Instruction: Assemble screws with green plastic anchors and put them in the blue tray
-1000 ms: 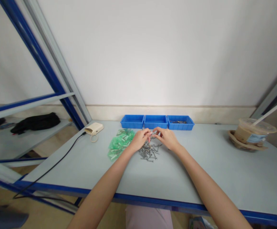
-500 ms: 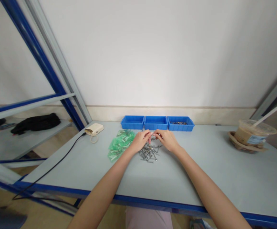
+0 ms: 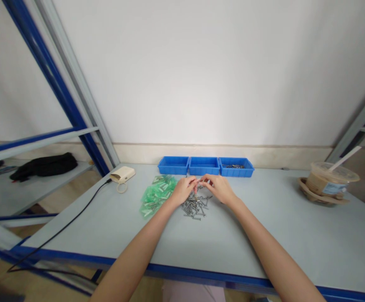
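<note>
Pinch grip at frame centre: left hand (image 3: pixel 184 191) and right hand (image 3: pixel 220 188) each close fingertips on a small pale part (image 3: pixel 198 180) just above the screw pile (image 3: pixel 195 205), right of the green plastic plugs (image 3: pixel 155 195); holding it low and aligned should prevent drops.

Left hand (image 3: pixel 184 191) and right hand (image 3: pixel 220 188) meet (above screws (image 3: pixel 195 206)).

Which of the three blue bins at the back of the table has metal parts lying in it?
The right-hand bin: small metal pieces lie inside it, while the middle bin and left bin show only blue floors.
</note>
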A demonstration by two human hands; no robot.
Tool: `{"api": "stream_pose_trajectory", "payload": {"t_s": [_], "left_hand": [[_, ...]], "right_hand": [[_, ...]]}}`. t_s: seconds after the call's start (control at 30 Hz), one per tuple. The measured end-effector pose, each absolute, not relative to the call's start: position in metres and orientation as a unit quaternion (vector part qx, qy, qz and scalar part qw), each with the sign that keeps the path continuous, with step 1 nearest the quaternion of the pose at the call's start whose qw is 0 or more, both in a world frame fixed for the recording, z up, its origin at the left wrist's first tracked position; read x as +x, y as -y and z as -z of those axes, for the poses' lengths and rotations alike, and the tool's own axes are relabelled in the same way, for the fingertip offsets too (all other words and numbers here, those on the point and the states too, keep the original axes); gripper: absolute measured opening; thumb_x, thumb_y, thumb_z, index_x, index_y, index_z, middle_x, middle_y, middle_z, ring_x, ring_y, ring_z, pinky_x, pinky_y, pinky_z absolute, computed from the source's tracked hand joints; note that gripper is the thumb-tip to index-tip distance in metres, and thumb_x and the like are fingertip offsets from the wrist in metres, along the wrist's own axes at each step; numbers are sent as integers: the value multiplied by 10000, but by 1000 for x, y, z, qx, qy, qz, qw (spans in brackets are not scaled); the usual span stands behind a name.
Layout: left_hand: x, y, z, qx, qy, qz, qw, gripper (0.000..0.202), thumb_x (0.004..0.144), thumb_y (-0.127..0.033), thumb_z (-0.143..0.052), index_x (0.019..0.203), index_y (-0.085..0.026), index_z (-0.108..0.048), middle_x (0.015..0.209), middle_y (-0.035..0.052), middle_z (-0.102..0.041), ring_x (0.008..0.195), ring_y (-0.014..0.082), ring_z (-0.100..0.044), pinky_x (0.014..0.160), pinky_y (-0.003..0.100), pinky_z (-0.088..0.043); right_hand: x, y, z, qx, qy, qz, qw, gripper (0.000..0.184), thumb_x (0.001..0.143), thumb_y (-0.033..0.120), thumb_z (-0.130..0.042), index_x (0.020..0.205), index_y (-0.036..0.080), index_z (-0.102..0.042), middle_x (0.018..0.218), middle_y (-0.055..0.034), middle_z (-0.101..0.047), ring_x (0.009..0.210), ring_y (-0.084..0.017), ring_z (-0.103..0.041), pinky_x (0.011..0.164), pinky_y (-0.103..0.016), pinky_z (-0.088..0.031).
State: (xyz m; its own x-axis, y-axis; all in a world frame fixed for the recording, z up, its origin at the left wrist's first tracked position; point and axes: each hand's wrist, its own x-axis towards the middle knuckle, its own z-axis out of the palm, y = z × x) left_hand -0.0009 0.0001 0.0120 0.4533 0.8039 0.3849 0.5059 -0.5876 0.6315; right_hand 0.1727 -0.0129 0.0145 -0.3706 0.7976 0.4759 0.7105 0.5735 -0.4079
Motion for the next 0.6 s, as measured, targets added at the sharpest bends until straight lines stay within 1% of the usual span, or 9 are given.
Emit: {"api": "stream_pose_trajectory", "payload": {"t_s": [0.1,0.17,0.3,0.37,0.43,0.5,0.6], "left_hand": [[-1,0,-12,821,-404,-338,219,402,882,-356,-322,577,-168,-505,539,-18,-577,546,121,-523,596,218,-368],[-1,0,-13,821,-405,-338,217,394,883,-361,-323,591,-170,-503,546,-20,-581,553,122,-527,598,218,-369],[-1,2,-14,822,-400,-336,226,299,877,-352,-355,694,-181,-518,587,-31,-606,592,126,-550,617,216,-380],[-1,3,-15,823,-402,-332,226,287,877,-347,-356,707,-182,-519,590,-31,-608,589,126,-549,619,217,-384],[-1,4,-16,822,-407,-330,222,302,879,-342,-347,688,-179,-514,581,-29,-602,573,125,-543,612,218,-382],[-1,4,-15,822,-409,-330,220,309,880,-337,-343,674,-177,-509,576,-28,-596,565,124,-543,607,217,-377],[0,3,-14,822,-408,-332,220,318,884,-331,-334,665,-176,-504,571,-29,-590,568,124,-548,608,217,-374]], "right_hand": [[172,14,-15,-452,829,-77,321,204,842,376,-500,903,216,-610,832,-8,-667,662,-122,-571,596,-209,-338],[172,15,-16,-453,829,-68,321,206,865,348,-465,872,210,-618,834,-13,-669,693,-130,-580,606,-214,-339],[171,17,-18,-464,826,-64,315,316,909,344,-362,812,199,-624,769,-18,-667,687,-138,-586,604,-224,-335],[171,17,-19,-465,823,-76,317,278,896,369,-392,869,206,-616,769,-9,-667,661,-134,-583,596,-222,-337],[171,18,-20,-460,823,-86,322,224,863,381,-462,934,217,-598,784,2,-668,650,-131,-581,596,-218,-343],[171,18,-19,-454,826,-85,324,191,849,357,-495,929,217,-598,786,4,-667,662,-132,-583,602,-215,-346],[170,17,-18,-454,827,-70,324,211,877,327,-448,872,207,-621,789,-11,-669,686,-137,-587,608,-215,-347]]}}
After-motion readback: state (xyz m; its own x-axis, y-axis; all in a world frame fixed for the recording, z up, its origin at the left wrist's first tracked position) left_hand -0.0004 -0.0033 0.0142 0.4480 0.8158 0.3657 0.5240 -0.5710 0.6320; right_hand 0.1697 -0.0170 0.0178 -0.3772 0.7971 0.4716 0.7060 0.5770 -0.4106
